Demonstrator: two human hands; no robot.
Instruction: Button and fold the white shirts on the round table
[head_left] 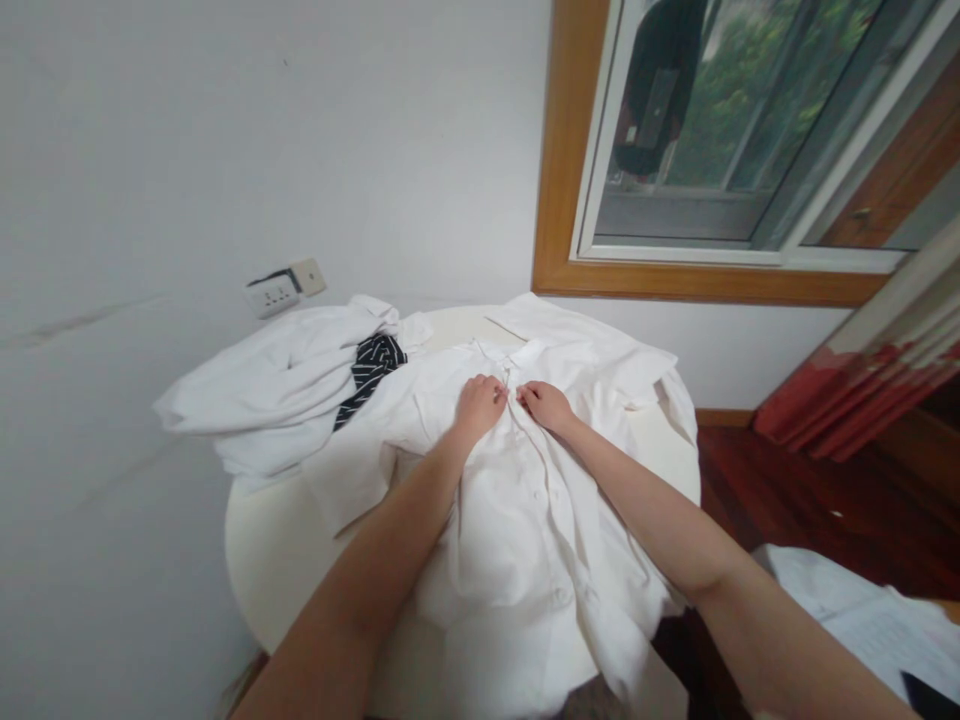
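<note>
A white button-up shirt (525,520) lies spread front-up on a round white table (270,560), its collar toward the wall. My left hand (480,402) and my right hand (546,405) meet at the top of the button placket, just below the collar. Both hands pinch the shirt fabric there, fingers curled, one on each side of the placket. Several buttons run down the shirt's middle toward me.
A pile of white garments (277,385) with a black striped piece (371,368) lies on the table's far left. A wall socket (281,290) sits behind it. A wood-framed window (742,150) is at the upper right; red curtain (862,390) and dark wooden floor at right.
</note>
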